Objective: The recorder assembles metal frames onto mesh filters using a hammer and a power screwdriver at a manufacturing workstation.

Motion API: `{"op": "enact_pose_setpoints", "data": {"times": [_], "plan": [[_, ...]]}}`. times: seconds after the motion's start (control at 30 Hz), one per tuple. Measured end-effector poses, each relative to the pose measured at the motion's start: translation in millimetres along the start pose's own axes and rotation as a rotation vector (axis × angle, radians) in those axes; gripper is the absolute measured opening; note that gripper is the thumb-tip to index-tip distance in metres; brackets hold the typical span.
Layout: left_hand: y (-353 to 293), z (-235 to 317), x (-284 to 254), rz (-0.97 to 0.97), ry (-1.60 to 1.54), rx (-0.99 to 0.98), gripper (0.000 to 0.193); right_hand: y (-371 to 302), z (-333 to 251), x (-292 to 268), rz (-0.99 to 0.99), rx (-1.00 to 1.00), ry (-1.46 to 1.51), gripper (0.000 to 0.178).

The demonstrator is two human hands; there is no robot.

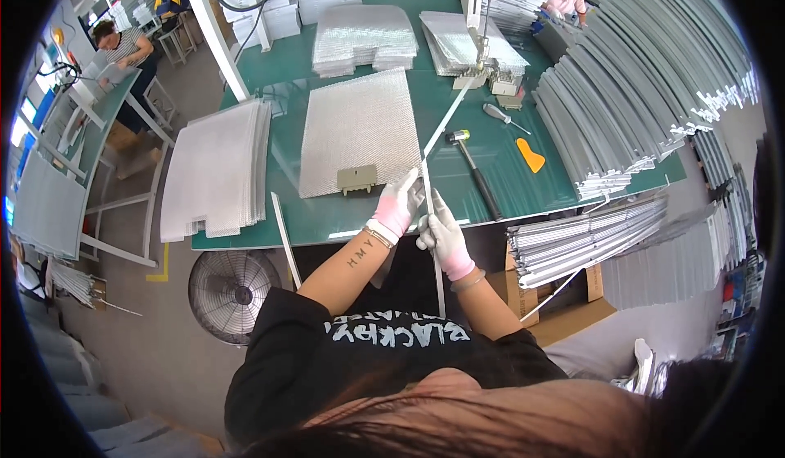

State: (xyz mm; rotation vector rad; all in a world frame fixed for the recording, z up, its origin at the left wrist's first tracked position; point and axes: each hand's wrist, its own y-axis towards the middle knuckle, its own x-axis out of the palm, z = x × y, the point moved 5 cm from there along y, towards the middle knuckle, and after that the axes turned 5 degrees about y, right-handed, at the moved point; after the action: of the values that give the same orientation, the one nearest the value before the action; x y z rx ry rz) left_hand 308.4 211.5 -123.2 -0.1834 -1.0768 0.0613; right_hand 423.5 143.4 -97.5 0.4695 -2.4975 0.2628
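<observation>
A long, thin silvery-white metal strip (426,181) runs through both of my gloved hands at the table's near edge. It reaches down toward my body. At its far end it meets a second strip (448,120), which slants up to a metal fixture (482,74); whether the two are one piece I cannot tell. My left hand (398,204) closes on the strip from the left. My right hand (446,235) grips it slightly nearer to me. Left of the strip lies a silvery mesh panel (360,127), with a small olive-grey metal block (357,179) on its near edge.
Right of the strip lie a hammer (474,172), a screwdriver (504,118) and an orange scraper (530,155) on the green table (327,229). Mesh panel stacks (214,168) stand left and behind. Metal frames (621,90) crowd the right. A floor fan (234,296) stands below left; another person (123,53) sits far left.
</observation>
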Motion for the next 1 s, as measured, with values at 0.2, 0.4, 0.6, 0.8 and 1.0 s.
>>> {"op": "enact_pose_setpoints", "data": {"times": [0.2, 0.4, 0.6, 0.8, 1.0], "plan": [[4, 9, 5, -0.011, 0.024, 0.010, 0.017, 0, 3, -2, -0.014, 0.065, 0.185, 0.059], [6, 10, 3, -0.010, 0.019, 0.000, 0.014, 7, 1, -2, -0.025, 0.086, 0.202, 0.058], [8, 6, 3, -0.031, -0.014, 0.023, 0.014, 5, -1, 1, -0.021, 0.072, 0.205, 0.057], [2, 11, 15, -0.008, 0.054, 0.052, 0.018, -1, -1, 7, -0.005, 0.059, 0.131, 0.057], [-3, -1, 5, 0.061, 0.359, -0.055, 0.022, 27, -21, -3, 0.052, 0.008, -0.272, 0.056]]}}
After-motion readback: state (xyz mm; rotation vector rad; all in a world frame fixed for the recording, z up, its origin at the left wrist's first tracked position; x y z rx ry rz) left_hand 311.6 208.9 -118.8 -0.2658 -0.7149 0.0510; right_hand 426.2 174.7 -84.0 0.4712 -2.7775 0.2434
